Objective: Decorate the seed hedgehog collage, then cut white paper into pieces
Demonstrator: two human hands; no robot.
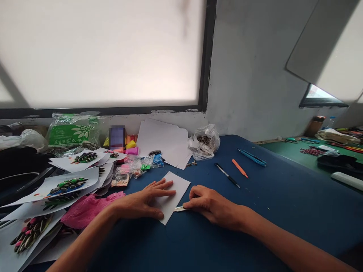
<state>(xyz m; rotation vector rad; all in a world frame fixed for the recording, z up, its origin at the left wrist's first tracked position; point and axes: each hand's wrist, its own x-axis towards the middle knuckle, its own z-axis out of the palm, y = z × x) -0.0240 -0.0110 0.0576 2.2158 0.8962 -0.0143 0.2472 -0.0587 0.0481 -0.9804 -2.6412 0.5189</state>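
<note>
A small white sheet of paper (180,184) lies at a slant on the blue table, perhaps folded; I cannot tell. My left hand (151,198) rests flat on it with the fingers spread. Just right of the sheet, my right hand (211,204) is closed around a slim, pale, flat tool (179,209). The tool's end reaches the lower right edge of the paper. Most of it is hidden in my fist, so its kind does not show.
Left of my hands are papers decorated with seeds (69,185) and a pink cloth (87,209). Behind stand white sheets (161,139) and a bag of seeds (204,141). To the right lie a black pen (227,175), an orange marker (239,168) and blue tweezers (252,157).
</note>
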